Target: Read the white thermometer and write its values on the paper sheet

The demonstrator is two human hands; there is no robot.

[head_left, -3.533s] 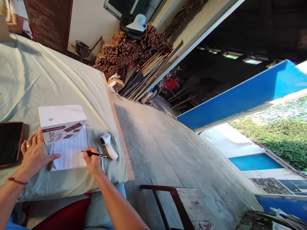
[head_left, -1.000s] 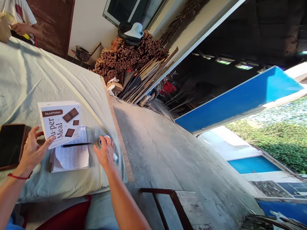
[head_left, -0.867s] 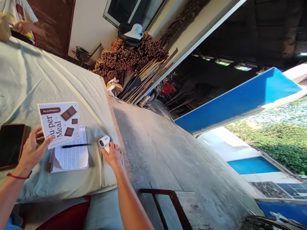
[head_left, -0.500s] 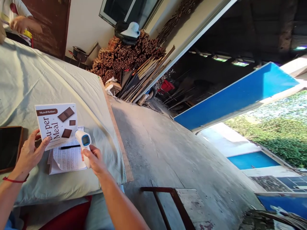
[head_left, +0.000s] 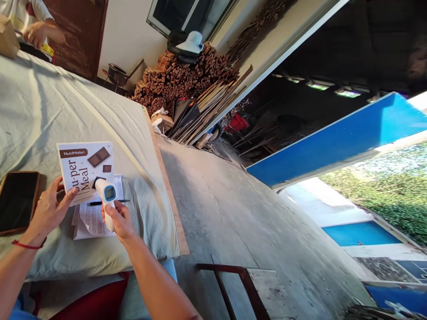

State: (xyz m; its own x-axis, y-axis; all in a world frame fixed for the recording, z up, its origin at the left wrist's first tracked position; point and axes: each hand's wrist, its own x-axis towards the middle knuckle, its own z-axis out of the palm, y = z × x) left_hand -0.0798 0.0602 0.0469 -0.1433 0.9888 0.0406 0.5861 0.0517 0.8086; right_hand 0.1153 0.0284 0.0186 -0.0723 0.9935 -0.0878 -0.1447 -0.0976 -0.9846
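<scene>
My left hand [head_left: 55,203] grips the lower left edge of a white box [head_left: 75,171] printed "NutriMotion" with pictures of brown chocolate squares, thumb on its front. The box stands up, facing me. Wrapped round the handle of a white infrared thermometer [head_left: 101,185] is my right hand [head_left: 119,218]. The thermometer's small screen faces me, and its head overlaps the lower right part of the box. Under both lie sheets of paper with writing [head_left: 91,224] and a black pen [head_left: 125,201]. A dark-screened phone in a brown case [head_left: 19,200] rests left of my left hand.
A pale cloth covers the table [head_left: 110,115], whose right edge borders the concrete floor [head_left: 207,200]. Across the table a person's hand [head_left: 35,34] shows beside a cardboard box [head_left: 7,38]. Stacked firewood [head_left: 187,75] lies by the wall; a wooden frame [head_left: 247,289] stands lower right.
My right hand has moved the thermometer left, so its head now covers part of the box front. More of the pen shows. The whole view has shifted slightly.
</scene>
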